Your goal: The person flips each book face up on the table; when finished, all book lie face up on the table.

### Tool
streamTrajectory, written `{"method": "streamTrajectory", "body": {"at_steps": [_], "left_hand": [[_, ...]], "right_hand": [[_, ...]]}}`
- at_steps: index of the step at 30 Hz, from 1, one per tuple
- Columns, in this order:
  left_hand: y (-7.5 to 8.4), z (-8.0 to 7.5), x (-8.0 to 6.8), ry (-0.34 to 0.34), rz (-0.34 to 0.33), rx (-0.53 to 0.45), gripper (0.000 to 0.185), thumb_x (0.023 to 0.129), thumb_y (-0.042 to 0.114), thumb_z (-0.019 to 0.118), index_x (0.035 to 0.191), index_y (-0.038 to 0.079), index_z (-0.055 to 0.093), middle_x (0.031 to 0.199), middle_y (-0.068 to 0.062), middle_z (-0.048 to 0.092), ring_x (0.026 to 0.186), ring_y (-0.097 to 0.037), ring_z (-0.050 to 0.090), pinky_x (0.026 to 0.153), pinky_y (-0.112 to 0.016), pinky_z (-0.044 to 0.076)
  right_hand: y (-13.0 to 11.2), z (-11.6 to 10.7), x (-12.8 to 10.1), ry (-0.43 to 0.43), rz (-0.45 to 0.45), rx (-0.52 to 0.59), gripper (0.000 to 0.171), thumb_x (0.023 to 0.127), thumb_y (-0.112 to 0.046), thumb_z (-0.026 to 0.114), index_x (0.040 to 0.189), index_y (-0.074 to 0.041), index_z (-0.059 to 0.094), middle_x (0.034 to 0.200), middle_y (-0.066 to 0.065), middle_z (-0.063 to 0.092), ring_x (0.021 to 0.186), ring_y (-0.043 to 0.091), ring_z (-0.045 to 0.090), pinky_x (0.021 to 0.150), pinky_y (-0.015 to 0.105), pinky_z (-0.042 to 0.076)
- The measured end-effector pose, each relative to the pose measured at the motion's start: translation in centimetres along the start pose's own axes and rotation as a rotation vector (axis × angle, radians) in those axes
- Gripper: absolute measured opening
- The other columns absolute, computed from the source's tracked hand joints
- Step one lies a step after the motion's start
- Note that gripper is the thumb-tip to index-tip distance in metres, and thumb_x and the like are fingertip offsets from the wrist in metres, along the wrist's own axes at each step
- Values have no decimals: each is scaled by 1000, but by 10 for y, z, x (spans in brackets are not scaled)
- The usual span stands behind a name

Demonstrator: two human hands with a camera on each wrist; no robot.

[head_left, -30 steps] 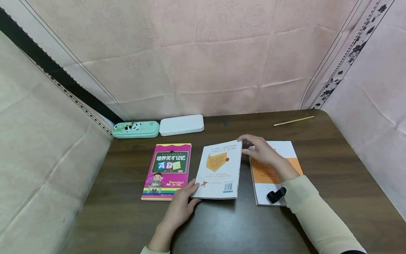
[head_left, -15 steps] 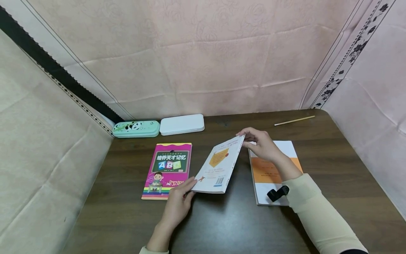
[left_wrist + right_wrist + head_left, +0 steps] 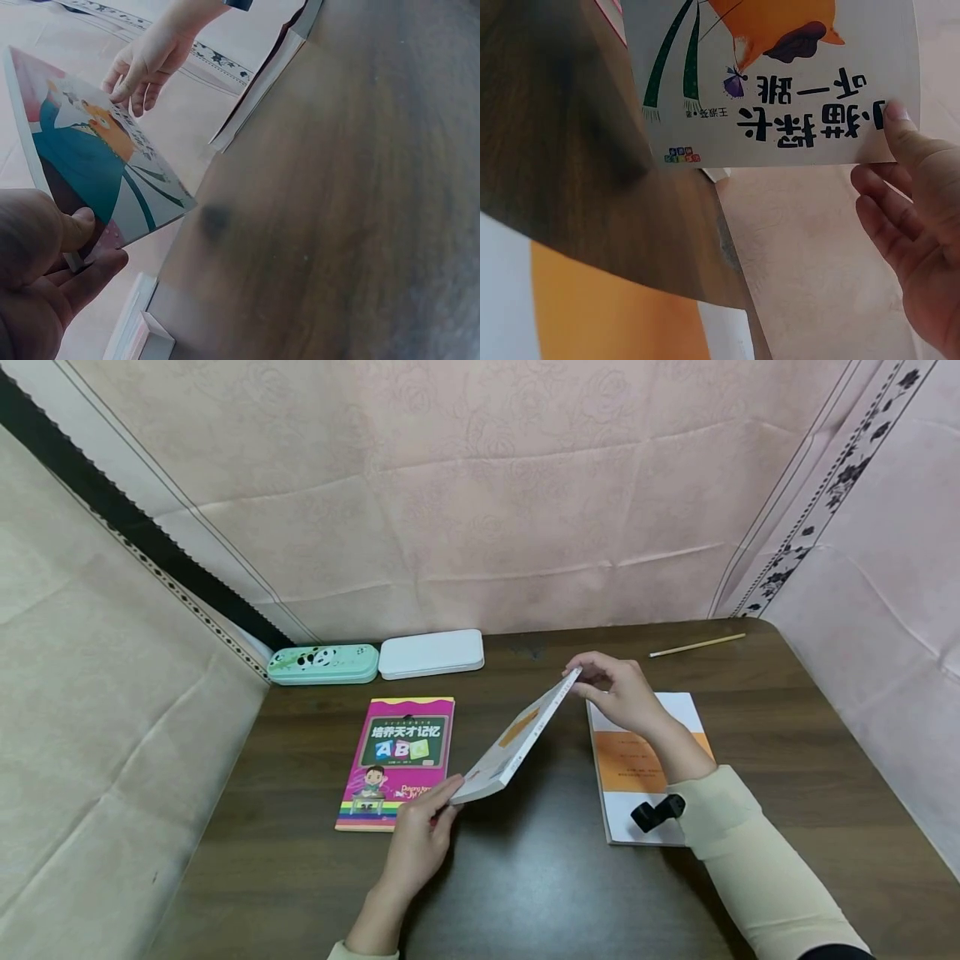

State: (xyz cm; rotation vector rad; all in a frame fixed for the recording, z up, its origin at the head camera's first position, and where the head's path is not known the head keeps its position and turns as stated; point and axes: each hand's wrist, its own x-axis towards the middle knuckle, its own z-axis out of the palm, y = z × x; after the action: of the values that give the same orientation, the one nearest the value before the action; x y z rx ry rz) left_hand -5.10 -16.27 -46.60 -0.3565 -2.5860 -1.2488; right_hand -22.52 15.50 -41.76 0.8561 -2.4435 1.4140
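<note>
A thin white picture book (image 3: 517,739) is held tilted above the table between both hands. My left hand (image 3: 422,839) pinches its lower left corner, thumb on the front cover in the left wrist view. At the upper right corner, my right hand (image 3: 615,693) pinches it between thumb and fingers. In the head view its back cover and one long edge show. The front cover (image 3: 780,82), with an orange cat and large black characters, shows in the right wrist view. A pink ABC book (image 3: 401,752) lies flat beside the left hand. Below the right forearm lies a white and orange book (image 3: 630,764).
A green panda pencil case (image 3: 322,665) and a white case (image 3: 431,654) stand side by side at the table's back edge. A thin yellowish stick (image 3: 697,645) lies at the back right. Pale curtains (image 3: 480,493) hang behind the brown table (image 3: 300,877).
The picture book has lifted and turned steadily from nearly flat to nearly edge-on, its right side rising. My right hand has moved up with it; my left hand has shifted slightly left and up.
</note>
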Motion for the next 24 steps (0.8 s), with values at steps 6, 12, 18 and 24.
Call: {"method": "streamTrajectory", "body": {"at_steps": [6, 12, 18, 24], "left_hand": [[-1, 1, 1, 26, 22, -40, 39, 90, -11, 68, 128, 0, 69, 129, -15, 68, 119, -28, 64, 93, -44, 55], [-1, 0, 2, 45, 54, -67, 39, 88, -12, 71, 126, -2, 69, 119, -16, 72, 98, -20, 70, 73, -31, 61], [1, -4, 2, 33, -16, -115, 38, 91, -6, 70, 127, 5, 70, 116, -12, 73, 95, -16, 69, 78, -32, 61], [4, -6, 1, -35, -87, -187, 43, 94, 0, 69, 136, 9, 65, 126, -10, 69, 106, -20, 68, 88, -39, 58]], "right_hand": [[-3, -2, 2, 38, -27, -29, 32, 87, -1, 78, 117, -8, 68, 93, 3, 74, 81, 16, 69, 71, 24, 56], [-8, -4, 6, 76, -42, -54, 46, 85, 0, 80, 128, -3, 64, 93, 6, 75, 83, 19, 70, 74, 28, 56], [-13, -3, 8, 79, 8, -51, 35, 86, -5, 80, 120, -3, 70, 92, 7, 74, 82, 18, 69, 73, 35, 60], [-13, -1, 8, 99, 22, -49, 32, 87, -7, 80, 118, -5, 72, 91, 7, 74, 77, 18, 67, 68, 24, 57]]}}
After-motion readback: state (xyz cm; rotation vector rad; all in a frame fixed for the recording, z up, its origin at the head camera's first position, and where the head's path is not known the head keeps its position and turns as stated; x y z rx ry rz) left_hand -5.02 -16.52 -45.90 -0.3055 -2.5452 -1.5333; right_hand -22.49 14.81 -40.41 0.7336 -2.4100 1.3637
